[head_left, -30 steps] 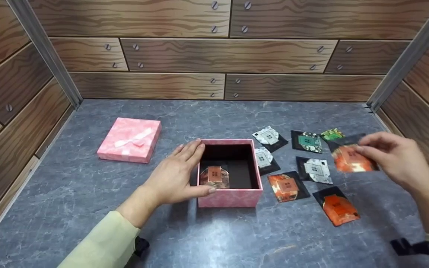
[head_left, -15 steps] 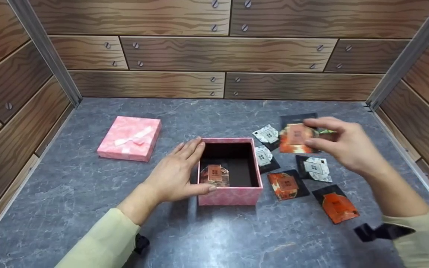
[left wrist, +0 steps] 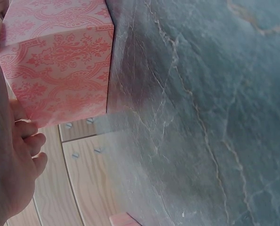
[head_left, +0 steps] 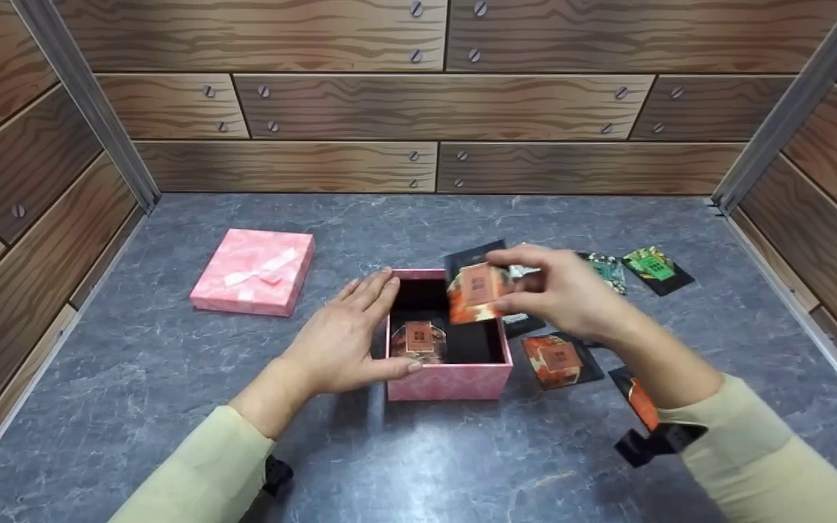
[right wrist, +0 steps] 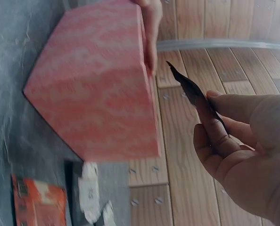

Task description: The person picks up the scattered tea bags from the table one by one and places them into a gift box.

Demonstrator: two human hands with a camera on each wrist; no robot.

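My right hand [head_left: 560, 290] pinches a black and orange sachet [head_left: 478, 287] between thumb and fingers, over the right side of the open pink box [head_left: 447, 383]. In the right wrist view this sachet [right wrist: 194, 92] appears edge-on above the box rim. Inside the box, against its left wall, stands a brown-labelled sachet [head_left: 422, 343] on the dark interior. My left hand [head_left: 338, 341] rests along the box's left side, fingers extended to the back corner and thumb over the front rim. Beside the box [left wrist: 60, 75], its bent outer fingers show in the left wrist view.
A pink lid [head_left: 251, 272] with a bow lies at the back left. Right of the box lie an orange sachet [head_left: 553, 361], a green sachet [head_left: 654, 269] and several others, some partly hidden by my right arm. Wood-patterned walls [head_left: 433, 109] enclose the grey marbled table [head_left: 302, 465].
My right hand has carried the orange sachet leftward from the right of the table to over the box. The green sachet has come into full view. My left hand has stayed on the box.
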